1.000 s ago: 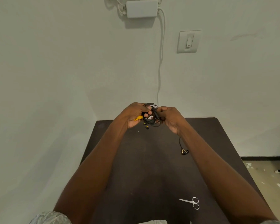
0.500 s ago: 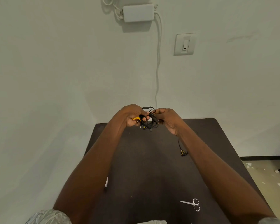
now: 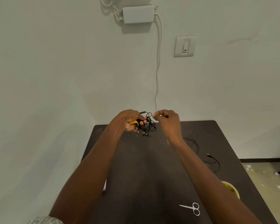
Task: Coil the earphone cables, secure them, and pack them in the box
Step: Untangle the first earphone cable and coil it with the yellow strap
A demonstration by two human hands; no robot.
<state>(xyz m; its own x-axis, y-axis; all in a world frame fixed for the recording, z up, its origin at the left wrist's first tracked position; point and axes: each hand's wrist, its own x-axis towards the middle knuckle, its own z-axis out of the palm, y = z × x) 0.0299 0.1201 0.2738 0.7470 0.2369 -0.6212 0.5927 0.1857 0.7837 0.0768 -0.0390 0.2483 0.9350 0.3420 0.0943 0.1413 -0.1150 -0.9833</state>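
Dark counter [image 3: 144, 167], running from centre to 6 o'clock. Left hand [image 3: 129, 121], just above centre at 12 o'clock, grips a coiled black earphone cable [image 3: 148, 125] with a yellow tie [image 3: 134, 122], raised over the counter's far edge; right hand [image 3: 167, 122] beside it, fingers loosely curled, apart from the cable, holding nothing. Loose black cable [image 3: 214, 161] at 3 o'clock and small scissors [image 3: 192, 208] at 5 o'clock, both lying on the counter.

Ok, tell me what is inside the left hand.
The left hand grips a coiled black earphone cable and a yellow piece. Loops and plugs hang out over the table; the part inside the fist is hidden.
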